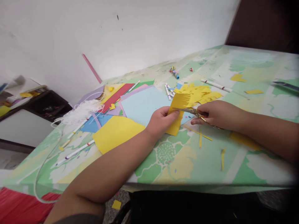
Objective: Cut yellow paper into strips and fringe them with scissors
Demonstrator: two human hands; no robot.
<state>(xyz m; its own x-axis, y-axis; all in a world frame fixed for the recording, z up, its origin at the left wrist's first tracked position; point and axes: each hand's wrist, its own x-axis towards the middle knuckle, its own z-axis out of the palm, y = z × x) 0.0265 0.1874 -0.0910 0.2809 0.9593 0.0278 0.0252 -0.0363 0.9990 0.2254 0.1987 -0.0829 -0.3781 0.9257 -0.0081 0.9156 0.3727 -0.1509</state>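
My left hand (161,122) pinches a strip of yellow paper (175,126) between thumb and fingers. Fine fringe cuts run along the strip's upper right edge. In my right hand (216,115) is a pair of scissors (188,110) with gold-coloured handles, their blades lying across the strip close to my left thumb. Just behind the hands is a pile of fringed yellow paper (198,93). Thin yellow offcuts (200,138) lie on the cloth below the scissors. A larger yellow sheet (116,132) rests left of my left hand.
A flowered green tablecloth (163,168) covers the table. Light blue paper (144,102), a red strip (116,96), tangled white string (80,112) and several felt-tip pens (216,85) lie about. The wall (140,37) stands behind; a dark-bladed object (286,86) is at the right.
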